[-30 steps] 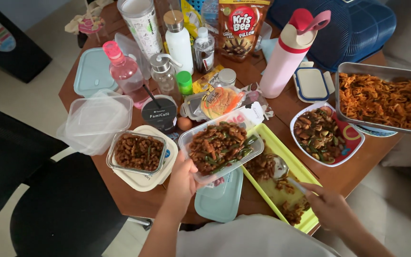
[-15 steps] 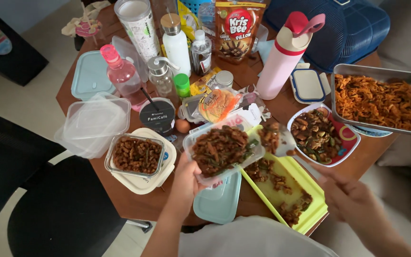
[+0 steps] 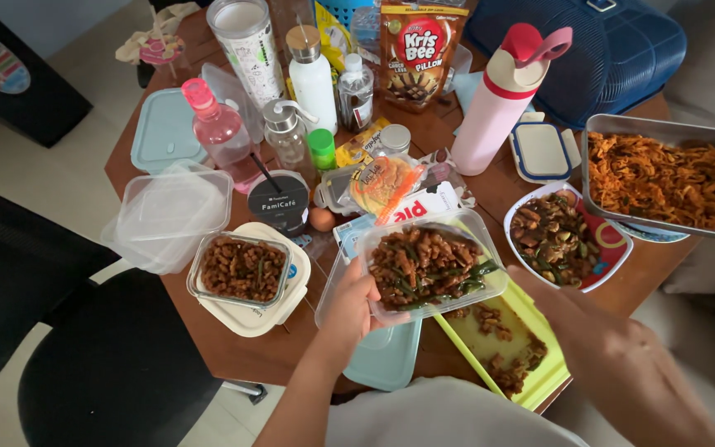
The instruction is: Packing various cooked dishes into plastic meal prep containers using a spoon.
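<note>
The left hand holds a clear tub of brown food above a green tray — the right hand hovers beside it, over the cluttered counter.

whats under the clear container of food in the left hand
The clear container in the left hand hangs over the yellow-green tray with brown food bits and a pale blue lid. The tray's far end is covered.

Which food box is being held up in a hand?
The clear plastic box of brown food with green beans, gripped by the left hand. The other containers rest on the table.
</note>
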